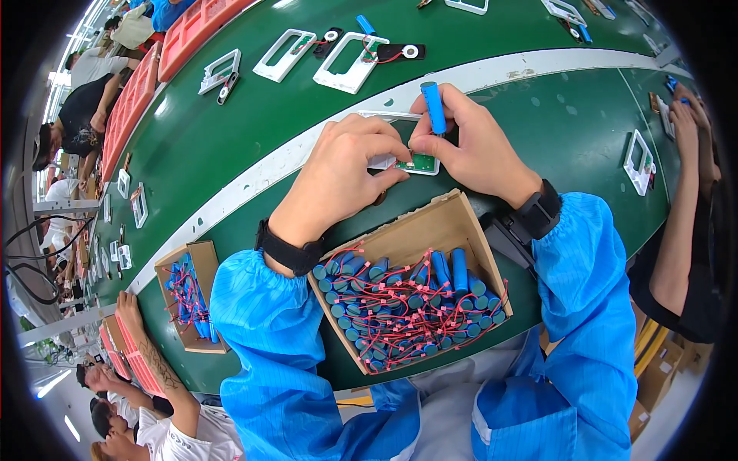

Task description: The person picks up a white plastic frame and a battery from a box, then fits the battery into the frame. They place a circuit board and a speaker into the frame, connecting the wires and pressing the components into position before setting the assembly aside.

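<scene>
My right hand (488,154) grips a blue cylindrical battery (433,107), which stands up tilted between the fingers. Below it lies a white plastic housing (381,162) with a green circuit board (423,162) at its near end. Over the board's left side, my left hand (338,165) has thumb and index finger drawn together by a small connector; what they pinch is too small to make out. Much of the housing is hidden by this hand. Nearer to me, an open cardboard box (407,228) holds many blue batteries (460,270) with red leads.
A smaller cardboard box (204,261) of blue batteries sits at left. Beyond the white strip (530,65) on the green table lie more white housings (346,63) with wired parts. Another housing (638,163) is at right, near a co-worker's arms (680,207). Red trays (132,115) line the far left.
</scene>
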The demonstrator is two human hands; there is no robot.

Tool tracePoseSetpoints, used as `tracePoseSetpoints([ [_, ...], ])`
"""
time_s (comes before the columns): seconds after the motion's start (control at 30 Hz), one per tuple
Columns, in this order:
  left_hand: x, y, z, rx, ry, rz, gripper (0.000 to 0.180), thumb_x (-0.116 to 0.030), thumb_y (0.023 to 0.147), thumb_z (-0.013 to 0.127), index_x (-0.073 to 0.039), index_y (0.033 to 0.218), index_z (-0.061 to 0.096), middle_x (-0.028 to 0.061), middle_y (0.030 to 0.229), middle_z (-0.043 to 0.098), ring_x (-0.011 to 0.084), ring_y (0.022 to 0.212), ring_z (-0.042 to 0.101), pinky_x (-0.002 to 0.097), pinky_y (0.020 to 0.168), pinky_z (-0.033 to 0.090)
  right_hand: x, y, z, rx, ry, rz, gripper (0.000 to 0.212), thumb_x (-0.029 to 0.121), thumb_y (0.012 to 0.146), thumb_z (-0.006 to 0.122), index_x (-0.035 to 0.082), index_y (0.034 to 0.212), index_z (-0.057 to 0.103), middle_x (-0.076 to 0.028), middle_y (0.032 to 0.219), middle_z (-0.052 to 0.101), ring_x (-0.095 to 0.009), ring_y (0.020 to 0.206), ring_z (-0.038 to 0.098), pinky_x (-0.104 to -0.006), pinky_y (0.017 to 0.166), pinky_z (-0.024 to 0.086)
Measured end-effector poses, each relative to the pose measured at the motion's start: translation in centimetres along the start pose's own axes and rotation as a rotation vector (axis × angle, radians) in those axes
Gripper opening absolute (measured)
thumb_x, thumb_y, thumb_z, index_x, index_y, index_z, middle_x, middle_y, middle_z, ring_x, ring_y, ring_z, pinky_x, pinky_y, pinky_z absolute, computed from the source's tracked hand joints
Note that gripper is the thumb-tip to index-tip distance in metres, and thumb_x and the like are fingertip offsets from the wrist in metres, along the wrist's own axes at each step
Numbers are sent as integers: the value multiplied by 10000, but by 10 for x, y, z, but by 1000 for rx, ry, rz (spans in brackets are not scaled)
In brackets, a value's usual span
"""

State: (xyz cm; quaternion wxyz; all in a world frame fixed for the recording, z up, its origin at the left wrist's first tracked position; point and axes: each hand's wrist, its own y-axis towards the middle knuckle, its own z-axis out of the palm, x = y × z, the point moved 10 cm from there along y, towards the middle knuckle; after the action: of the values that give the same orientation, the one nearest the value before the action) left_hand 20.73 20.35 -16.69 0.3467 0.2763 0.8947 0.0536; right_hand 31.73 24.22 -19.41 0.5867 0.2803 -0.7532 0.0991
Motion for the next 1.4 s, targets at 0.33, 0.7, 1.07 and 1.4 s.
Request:
tracePoseSetpoints([
  [0.33,-3,4,-4,-1,28,-49,181,-97,698,826,-74,859,748,71,867,681,285,822,626,391,742,490,20,-6,-24,-254,-364,-186,392,76,823,772,36,1156,570,-140,1175,611,-211,1068,591,-324,853,495],
  [0.7,1,3,-3,-12,3,-115,178,-85,714,806,-47,880,753,104,878,670,308,818,634,400,743,513,26,-12,-5,23,-514,-340,191,129,712,824,121,873,722,-85,1319,554,-328,1291,410,-463,1083,308],
  [1.07,6,-2,1,88,-6,-145,191,-92,713,808,-56,894,756,92,909,667,305,846,634,406,759,515,25,-13,6,76,-511,-382,197,125,727,818,134,907,741,-72,1304,554,-318,1277,417,-459,1078,318],
  [1.4,40,-24,-115,-323,470,-488,126,-78,760,767,-31,874,741,114,864,672,298,827,654,372,762,529,25,-13,-31,-92,-339,-279,236,170,802,800,131,1021,721,-54,1273,564,-294,1230,435,-414,1067,367],
])
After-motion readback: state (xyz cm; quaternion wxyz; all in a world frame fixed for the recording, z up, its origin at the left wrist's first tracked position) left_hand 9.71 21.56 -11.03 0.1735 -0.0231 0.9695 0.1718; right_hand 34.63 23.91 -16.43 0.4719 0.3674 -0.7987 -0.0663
